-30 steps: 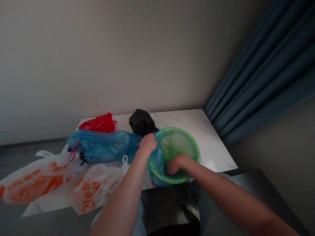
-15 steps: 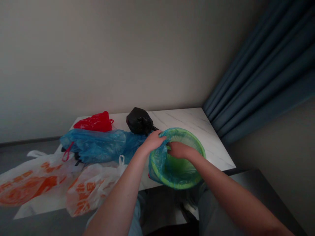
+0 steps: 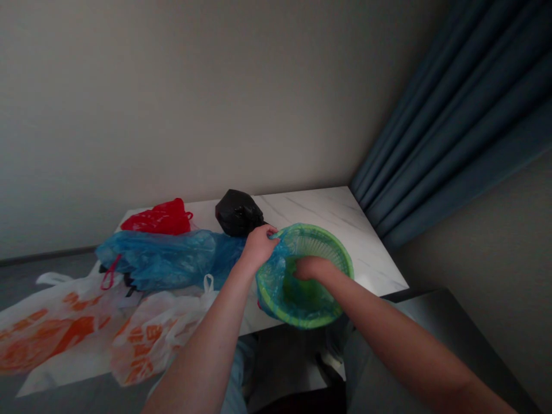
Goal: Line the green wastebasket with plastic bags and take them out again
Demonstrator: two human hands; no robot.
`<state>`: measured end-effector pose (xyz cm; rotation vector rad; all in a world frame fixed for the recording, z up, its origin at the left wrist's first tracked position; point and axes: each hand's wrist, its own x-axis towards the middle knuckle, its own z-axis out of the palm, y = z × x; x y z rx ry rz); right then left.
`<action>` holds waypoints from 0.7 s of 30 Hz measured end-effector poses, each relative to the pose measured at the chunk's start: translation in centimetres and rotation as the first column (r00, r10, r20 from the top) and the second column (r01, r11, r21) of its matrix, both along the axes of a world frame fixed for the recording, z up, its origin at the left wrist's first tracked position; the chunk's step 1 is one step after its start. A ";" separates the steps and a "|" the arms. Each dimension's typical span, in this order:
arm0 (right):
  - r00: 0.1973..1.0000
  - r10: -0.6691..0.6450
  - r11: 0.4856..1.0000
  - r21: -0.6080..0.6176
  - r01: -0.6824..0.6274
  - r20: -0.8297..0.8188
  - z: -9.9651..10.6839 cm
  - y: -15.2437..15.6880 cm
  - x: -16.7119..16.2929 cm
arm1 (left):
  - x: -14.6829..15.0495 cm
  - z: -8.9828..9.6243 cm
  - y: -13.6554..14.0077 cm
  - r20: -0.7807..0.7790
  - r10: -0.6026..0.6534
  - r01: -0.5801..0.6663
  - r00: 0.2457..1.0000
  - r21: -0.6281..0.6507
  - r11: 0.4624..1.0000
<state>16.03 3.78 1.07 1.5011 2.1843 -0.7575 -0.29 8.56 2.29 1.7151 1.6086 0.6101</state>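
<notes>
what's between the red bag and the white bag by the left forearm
In the head view, crumpled blue plastic lies between the red bag and that white bag.

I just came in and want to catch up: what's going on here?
Someone's hands are busy with a round green plastic basket on a white marbled table. The left hand pinches thin translucent blue film at the basket's rim, while the right hand reaches inside; its fingertips are hard to make out. Beyond the left hand sits a knotted black plastic bag. Further left lie a red plastic bag, crumpled blue plastic sheeting and white plastic bags with orange print.
</notes>
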 end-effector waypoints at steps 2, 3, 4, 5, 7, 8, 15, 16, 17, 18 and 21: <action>0.999 -0.044 0.997 0.054 0.045 -0.027 0.9 0.2 0.2 | -0.1 0.1 0.1 0.022 0.006 -0.006 1.000 -0.001 1.000; 0.997 -0.058 0.995 0.081 0.062 -0.045 1.3 0.4 0.4 | -0.2 0.0 0.2 0.044 0.013 -0.012 0.999 -0.007 1.000; 0.996 -0.063 0.993 0.098 0.068 -0.055 1.8 0.6 0.7 | -0.4 0.0 0.4 0.064 0.023 -0.022 0.998 -0.014 1.000; 0.995 -0.063 0.992 0.105 0.070 -0.074 2.3 0.9 1.0 | -0.8 0.0 0.5 0.073 0.037 -0.035 0.997 -0.023 0.999; 0.980 -0.080 0.985 0.138 0.106 -0.185 3.1 1.7 1.8 | -1.8 0.0 0.7 0.034 0.061 -0.060 0.998 -0.041 0.997; 0.954 -0.102 0.973 0.173 0.155 -0.283 3.4 2.1 2.2 | -2.4 0.1 0.6 -0.006 0.064 -0.065 0.998 -0.059 0.996; 0.601 -0.365 0.581 0.330 0.744 -0.711 2.8 5.6 7.5 | -5.3 1.3 -1.3 -0.006 -0.077 0.056 0.997 -0.623 0.780; 0.593 -0.420 0.584 0.296 0.756 -0.687 2.4 6.0 8.3 | -5.4 1.6 -1.5 0.029 -0.097 0.091 0.995 -0.670 0.737; 0.609 -0.471 0.606 0.268 0.749 -0.638 1.9 6.4 9.1 | -5.5 1.8 -1.7 0.065 -0.112 0.125 0.992 -0.697 0.706; 0.654 -0.495 0.650 0.256 0.715 -0.572 1.4 6.7 9.7 | -5.6 2.0 -1.9 0.103 -0.120 0.158 0.987 -0.711 0.685; 0.784 -0.444 0.758 0.284 0.587 -0.434 0.2 6.9 10.9 | -5.9 2.1 -2.0 0.206 -0.122 0.235 0.971 -0.736 0.635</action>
